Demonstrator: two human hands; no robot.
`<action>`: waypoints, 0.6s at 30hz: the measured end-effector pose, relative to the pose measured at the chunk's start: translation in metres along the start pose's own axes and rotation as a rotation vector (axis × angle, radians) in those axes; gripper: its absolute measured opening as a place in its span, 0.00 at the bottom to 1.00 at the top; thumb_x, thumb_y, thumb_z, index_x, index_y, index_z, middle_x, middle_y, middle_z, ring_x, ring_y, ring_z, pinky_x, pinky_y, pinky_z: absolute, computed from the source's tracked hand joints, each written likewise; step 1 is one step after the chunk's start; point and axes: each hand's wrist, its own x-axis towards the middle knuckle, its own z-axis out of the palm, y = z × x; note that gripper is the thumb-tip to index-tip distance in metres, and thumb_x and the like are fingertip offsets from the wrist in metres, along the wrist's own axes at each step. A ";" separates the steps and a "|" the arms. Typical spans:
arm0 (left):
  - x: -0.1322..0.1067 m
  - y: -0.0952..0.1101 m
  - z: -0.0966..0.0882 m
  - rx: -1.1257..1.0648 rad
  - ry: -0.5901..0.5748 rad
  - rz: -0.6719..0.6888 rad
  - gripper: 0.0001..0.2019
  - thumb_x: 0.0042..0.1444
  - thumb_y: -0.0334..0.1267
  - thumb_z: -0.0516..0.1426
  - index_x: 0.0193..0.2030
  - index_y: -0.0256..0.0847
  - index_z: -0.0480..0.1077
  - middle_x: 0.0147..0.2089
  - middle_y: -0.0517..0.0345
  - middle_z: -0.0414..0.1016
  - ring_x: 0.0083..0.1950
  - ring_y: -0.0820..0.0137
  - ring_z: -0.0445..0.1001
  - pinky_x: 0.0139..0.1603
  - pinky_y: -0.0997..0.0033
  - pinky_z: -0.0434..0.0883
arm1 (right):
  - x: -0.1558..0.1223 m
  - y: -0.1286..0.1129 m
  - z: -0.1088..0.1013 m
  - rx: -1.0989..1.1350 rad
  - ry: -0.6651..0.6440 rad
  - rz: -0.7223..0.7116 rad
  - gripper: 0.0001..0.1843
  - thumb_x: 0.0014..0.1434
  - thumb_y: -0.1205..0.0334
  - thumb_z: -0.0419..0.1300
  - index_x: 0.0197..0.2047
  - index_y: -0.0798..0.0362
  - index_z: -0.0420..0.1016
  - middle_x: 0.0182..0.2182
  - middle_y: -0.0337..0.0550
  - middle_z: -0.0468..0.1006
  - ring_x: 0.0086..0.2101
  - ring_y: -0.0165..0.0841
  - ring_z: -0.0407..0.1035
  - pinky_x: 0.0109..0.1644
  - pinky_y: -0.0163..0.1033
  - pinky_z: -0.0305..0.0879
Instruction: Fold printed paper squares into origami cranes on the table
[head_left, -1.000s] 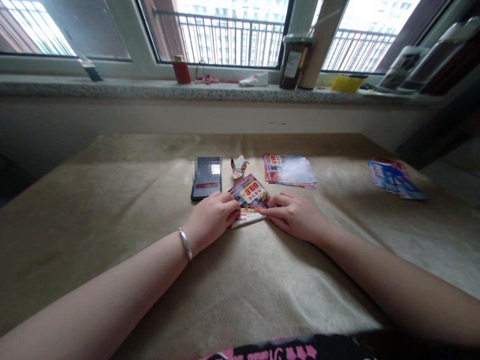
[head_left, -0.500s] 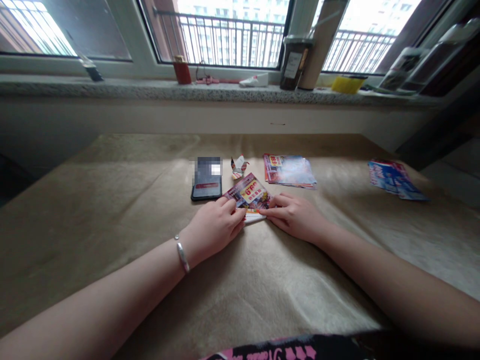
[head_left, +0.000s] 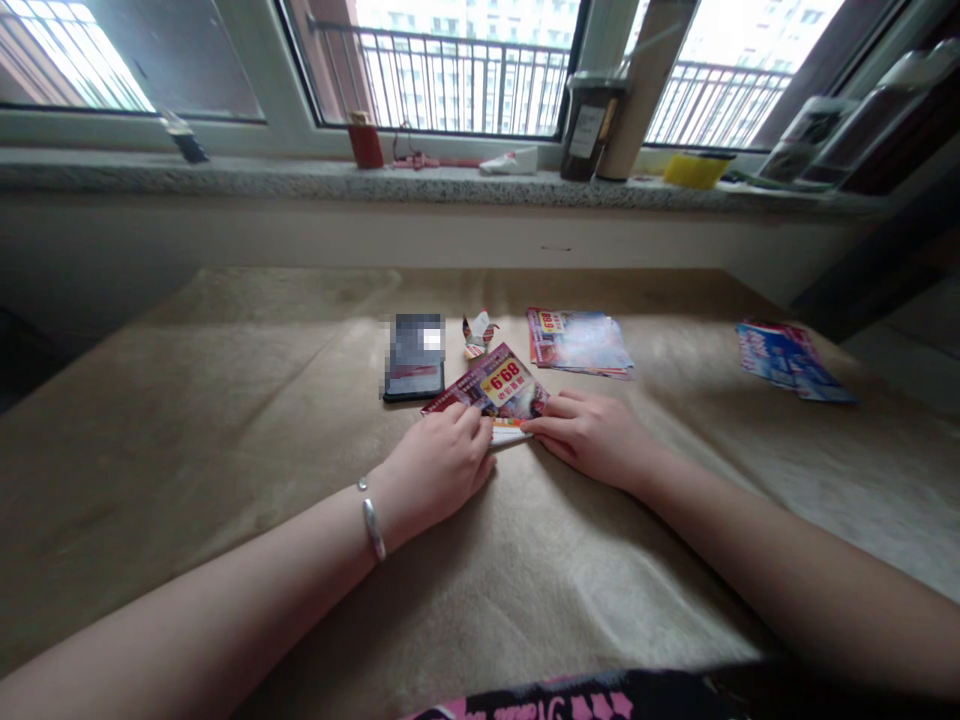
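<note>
A printed paper flyer (head_left: 510, 385), mostly purple-red with a yellow price patch, lies on the table with its near edge folded over into a white strip. My left hand (head_left: 450, 450) presses on its left near side, fingers closed on the paper. At the right corner of the fold, the fingers of my right hand (head_left: 581, 430) hold the flyer down in a pinch. Just beyond it stands a small folded paper figure (head_left: 478, 335). To the left lies a phone (head_left: 416, 370), its screen partly blurred out.
A stack of flyers (head_left: 577, 342) lies behind my right hand. Farther right is a fanned pile of blue flyers (head_left: 791, 362). Beyond the tan table covering (head_left: 225, 400), a granite windowsill (head_left: 450, 185) carries a red container (head_left: 365, 142), a dark jar (head_left: 589, 130) and a yellow item (head_left: 694, 170).
My left hand has shifted slightly toward me and right along the fold. More of the flyer's left corner now shows beside the phone. My right hand has barely moved.
</note>
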 end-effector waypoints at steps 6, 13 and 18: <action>-0.002 0.003 -0.001 -0.021 0.020 -0.048 0.16 0.60 0.40 0.50 0.53 0.38 0.66 0.42 0.47 0.69 0.42 0.60 0.67 0.42 0.60 0.69 | 0.000 -0.001 -0.002 -0.007 -0.017 0.018 0.13 0.64 0.61 0.52 0.44 0.47 0.77 0.35 0.42 0.77 0.36 0.33 0.67 0.36 0.37 0.59; -0.003 0.004 0.008 -0.083 0.080 -0.045 0.15 0.61 0.38 0.49 0.52 0.36 0.66 0.46 0.47 0.69 0.47 0.59 0.66 0.48 0.59 0.68 | 0.000 0.000 0.002 0.061 0.006 0.061 0.12 0.62 0.61 0.53 0.40 0.48 0.78 0.34 0.42 0.77 0.36 0.33 0.68 0.37 0.36 0.61; -0.003 0.004 0.010 -0.142 0.041 -0.001 0.19 0.61 0.42 0.49 0.55 0.32 0.64 0.48 0.45 0.68 0.49 0.59 0.65 0.51 0.60 0.66 | 0.000 0.001 0.005 0.145 0.004 0.092 0.11 0.62 0.61 0.54 0.40 0.48 0.79 0.35 0.42 0.77 0.37 0.32 0.68 0.39 0.36 0.63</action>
